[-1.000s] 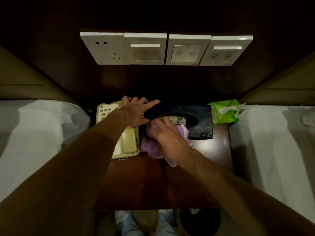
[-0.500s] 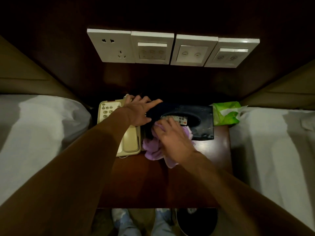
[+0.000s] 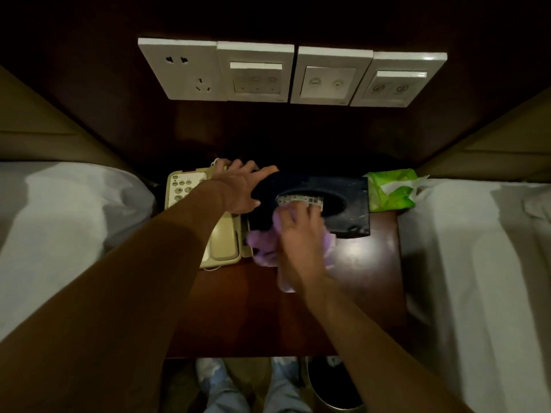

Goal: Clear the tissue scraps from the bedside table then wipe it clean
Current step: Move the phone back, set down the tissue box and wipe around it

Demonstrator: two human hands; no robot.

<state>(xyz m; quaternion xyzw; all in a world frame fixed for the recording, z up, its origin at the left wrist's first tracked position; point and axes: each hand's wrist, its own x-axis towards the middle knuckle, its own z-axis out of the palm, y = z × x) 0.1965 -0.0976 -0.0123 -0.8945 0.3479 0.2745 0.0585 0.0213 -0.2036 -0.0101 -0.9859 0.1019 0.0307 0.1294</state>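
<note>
Wiping looks under way, we judge: no tissue scraps show on the worktop (image 3: 357,278), so the clearing seems done. Our left hand (image 3: 238,189) grips the left edge of the black tissue box (image 3: 351,204) at mid-frame, fingers (image 3: 265,169) over its top. Our right hand (image 3: 298,231), blurred, presses the purple cloth (image 3: 264,248) onto the worktop just in front of the box, fingers bent over it. We reckon the rest of the worktop is left to wipe.

No text or label can be read.
</note>
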